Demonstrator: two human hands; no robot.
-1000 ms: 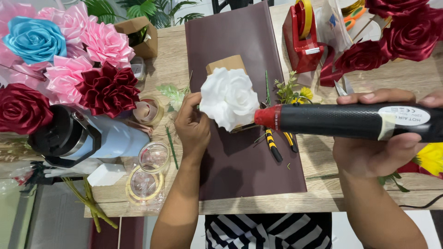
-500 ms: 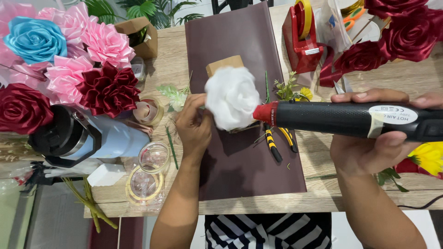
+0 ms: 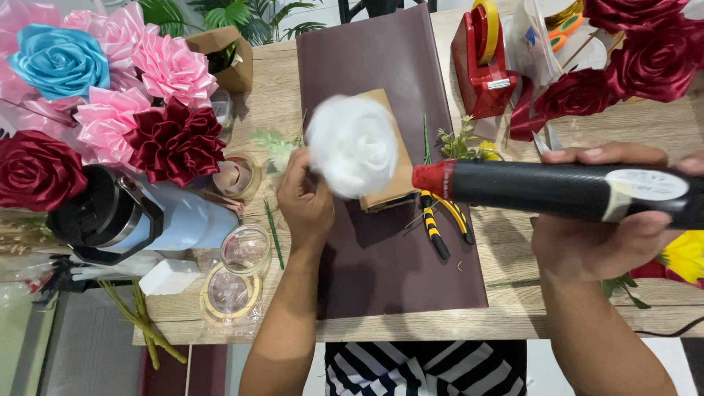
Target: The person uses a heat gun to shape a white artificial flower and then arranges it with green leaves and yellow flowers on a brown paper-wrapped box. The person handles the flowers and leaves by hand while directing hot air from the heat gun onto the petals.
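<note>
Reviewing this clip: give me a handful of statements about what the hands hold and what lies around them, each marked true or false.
1. The left hand holds a white ribbon rose. True.
2. The right hand grips a pair of scissors. False: it grips a black glue gun with a red nozzle end pointing toward the rose.
3. Yellow-and-black pliers lie on the dark maroon sheet. True.
4. The blue ribbon rose stands on the right side of the table. False: it is at the far left, among pink ribbon flowers.
5. A red tape dispenser stands beyond the maroon sheet's right edge. True.
</note>
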